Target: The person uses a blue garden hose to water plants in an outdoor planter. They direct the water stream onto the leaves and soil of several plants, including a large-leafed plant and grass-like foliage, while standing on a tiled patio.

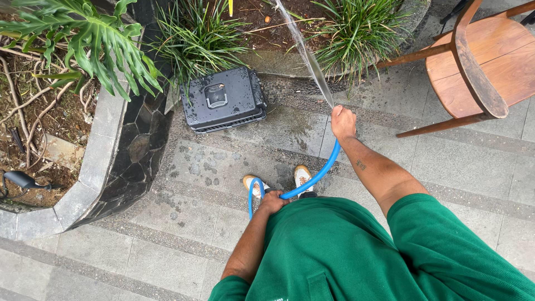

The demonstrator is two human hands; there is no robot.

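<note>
View from your head, looking down your green shirt (345, 251) to a wet paved floor (184, 223). Your right hand (343, 121) is clenched around the outlet end of the blue hose (326, 167), arm stretched forward, so that the water jet (304, 50) leaves the fist and rises away from you towards the soil bed (267, 28) between two tufts of grass-like plants (195, 39); squeezing the end appears to narrow the stream and lend it reach. Your left hand (272, 202) is closed on the hose lower down, close against your waist, where the line bends into a loop (253, 192); holding it there seems to keep slack off the forward hand. The hose runs in a curve between the two hands, passing above your light-coloured shoes (301, 177). A black plastic case (223, 99), beaded with droplets, lies flat on the floor just beside the stone-edged planter (106, 139), well left of the jet. A broad-leaved plant (95, 44) overhangs that planter. A wooden chair (485, 61) stands at the upper right, apart from the spray
</note>
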